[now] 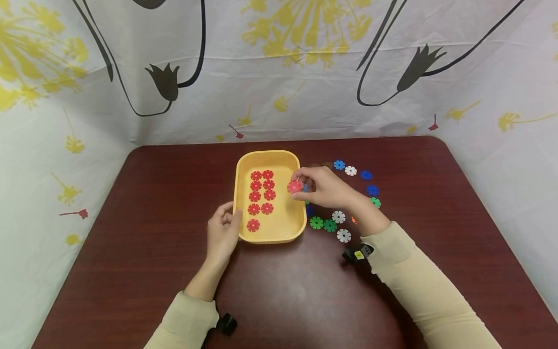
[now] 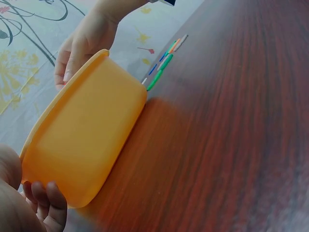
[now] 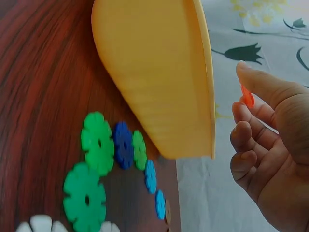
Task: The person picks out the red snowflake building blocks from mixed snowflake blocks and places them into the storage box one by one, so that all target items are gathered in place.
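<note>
A yellow plastic tray (image 1: 279, 232) lies on the table with several red notched discs (image 1: 267, 208) in two columns on its left side. My left hand (image 1: 223, 232) grips the tray's left rim near the front corner, thumb over the edge and fingers against the outer wall; the left wrist view shows these fingers (image 2: 48, 203) curled. Above the tray's right rim, my right hand (image 1: 324, 188) pinches one red notched disc (image 1: 294, 186) between thumb and forefinger. In the right wrist view this red disc (image 3: 247, 96) appears edge-on, with the other fingers loosely bent.
Right of the tray lie loose notched discs: green (image 1: 316, 223), dark green (image 1: 330, 225), white (image 1: 344, 236), blue (image 1: 372, 190) and others. The right arm passes over some of them. Patterned cloth (image 1: 279, 97) hangs behind the dark red-brown table (image 1: 174, 194).
</note>
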Demonstrator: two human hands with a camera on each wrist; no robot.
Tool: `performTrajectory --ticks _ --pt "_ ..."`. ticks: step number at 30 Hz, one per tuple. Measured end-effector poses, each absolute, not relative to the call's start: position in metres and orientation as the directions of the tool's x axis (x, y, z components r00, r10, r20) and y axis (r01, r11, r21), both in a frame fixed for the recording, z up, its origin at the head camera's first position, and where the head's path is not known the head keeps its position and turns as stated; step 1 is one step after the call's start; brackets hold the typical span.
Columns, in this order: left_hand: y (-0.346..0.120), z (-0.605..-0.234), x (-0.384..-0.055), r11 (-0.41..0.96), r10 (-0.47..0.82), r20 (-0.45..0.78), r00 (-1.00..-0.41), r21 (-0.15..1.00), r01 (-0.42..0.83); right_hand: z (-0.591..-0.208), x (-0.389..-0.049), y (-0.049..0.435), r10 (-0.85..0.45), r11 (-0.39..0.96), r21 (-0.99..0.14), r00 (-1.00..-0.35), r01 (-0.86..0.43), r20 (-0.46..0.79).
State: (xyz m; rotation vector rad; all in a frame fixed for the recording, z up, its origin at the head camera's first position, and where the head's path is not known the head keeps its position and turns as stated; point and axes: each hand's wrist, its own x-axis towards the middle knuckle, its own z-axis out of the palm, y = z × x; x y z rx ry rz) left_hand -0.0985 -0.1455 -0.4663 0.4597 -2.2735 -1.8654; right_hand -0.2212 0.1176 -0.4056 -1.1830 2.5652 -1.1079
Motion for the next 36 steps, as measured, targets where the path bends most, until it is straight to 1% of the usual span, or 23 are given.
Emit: performTrajectory --ticks 9,16,21,25,30,36 --pt "-0.146 -0.466 -0.099 0.170 -0.337 -0.075 -0.938 0.976 -0.138 -0.406 -0.215 0.098 -0.711 0.387 -0.651 -0.661 -0.653 0.240" --pt "-0.145 -0.467 -0.099 0.170 -0.338 -0.073 -0.938 0.976 -0.138 -0.414 -0.210 0.088 -0.725 0.388 -0.652 -0.653 -0.651 0.219" --pt "-0.145 -0.466 -0.099 0.171 -0.338 -0.071 -0.938 0.976 -0.135 -0.417 -0.209 0.079 -0.762 0.366 -0.625 -0.607 -0.690 0.223" --pt "-0.146 -0.465 -0.099 0.169 -0.337 -0.070 -0.939 0.977 -0.133 -0.415 -0.207 0.069 -0.794 0.344 -0.632 -0.574 -0.695 0.199" --pt "-0.146 -0.465 -0.099 0.169 -0.338 -0.060 -0.939 0.978 -0.124 -0.415 -0.205 0.056 -0.828 0.345 -0.610 -0.537 -0.713 0.159" --pt "-0.146 -0.465 -0.099 0.168 -0.334 -0.064 -0.940 0.978 -0.126 -0.417 -0.201 0.045 -0.855 0.387 -0.565 -0.513 -0.728 0.075"
